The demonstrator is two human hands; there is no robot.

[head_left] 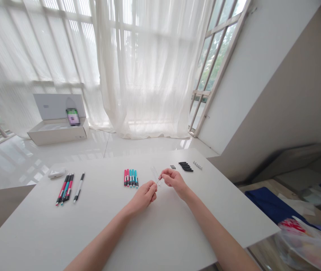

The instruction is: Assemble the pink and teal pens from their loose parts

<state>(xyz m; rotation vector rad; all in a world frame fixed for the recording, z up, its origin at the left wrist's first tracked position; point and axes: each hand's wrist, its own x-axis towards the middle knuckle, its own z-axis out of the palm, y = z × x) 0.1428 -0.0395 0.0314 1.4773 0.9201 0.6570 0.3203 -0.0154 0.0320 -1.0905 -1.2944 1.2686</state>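
Over the white table [177, 226], my left hand [145, 195] is closed in a pinch on a thin pen refill [157, 182]. The fingertips of my right hand [175, 181] are pinched at its upper end, and whatever small piece they hold there is too small to make out. Several more thin refills [154, 171] lie on the table just beyond the hands. To the left of them rests a row of pink and teal pen barrels [130, 178]. Black grip sleeves [186, 166], small grey parts [172, 167] and pale tips [197, 165] lie past my right hand.
Assembled pens [65, 189], one white pen [79, 187] apart from them, and a white earphone-like case [57, 172] are at the table's left. An open white box [58, 131] stands by the curtain. Right of the table are blue cloth [273, 205] and a plastic bag [307, 241].
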